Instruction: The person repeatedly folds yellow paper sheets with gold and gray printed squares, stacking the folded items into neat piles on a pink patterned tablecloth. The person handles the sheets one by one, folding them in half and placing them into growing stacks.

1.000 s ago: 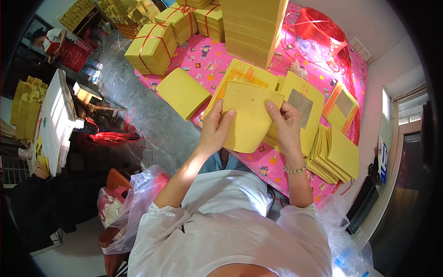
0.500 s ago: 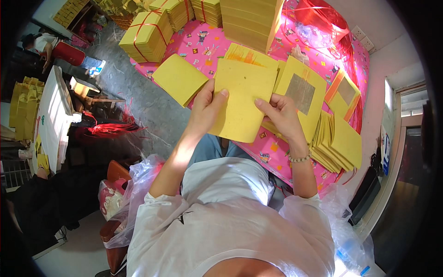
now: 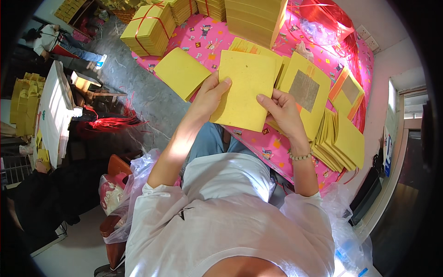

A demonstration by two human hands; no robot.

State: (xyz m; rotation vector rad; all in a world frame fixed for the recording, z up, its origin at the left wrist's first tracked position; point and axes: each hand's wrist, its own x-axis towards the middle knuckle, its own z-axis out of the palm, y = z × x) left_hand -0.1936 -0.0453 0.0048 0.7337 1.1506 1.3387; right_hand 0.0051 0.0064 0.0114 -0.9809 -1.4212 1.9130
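Note:
A small stack of yellow paper sheets (image 3: 244,92) is held up over the table's near edge between both hands. My left hand (image 3: 211,98) grips its left side, thumb on the front. On the right side my right hand (image 3: 282,108) pinches it with the thumb on top and the fingers behind. Behind it lie sheets with orange marks (image 3: 256,47), partly covered. A folded yellow stack (image 3: 182,73) rests to the left. Right of my hands are yellow sheets with a grey-brown square (image 3: 304,90), and a fanned pile of yellow paper (image 3: 339,141).
The table has a pink patterned cover (image 3: 198,34). Bundles tied with red string (image 3: 148,30) and a tall yellow stack (image 3: 251,21) stand at the back. Red plastic strands (image 3: 330,16) lie far right. Clear plastic bags (image 3: 138,180) hang beside me. Another person (image 3: 53,41) is at far left.
The held sheets have straightened into a more even, flatter shape, with the orange-marked sheets now showing apart behind them. Both hands keep their grip. The person at far left has shifted posture.

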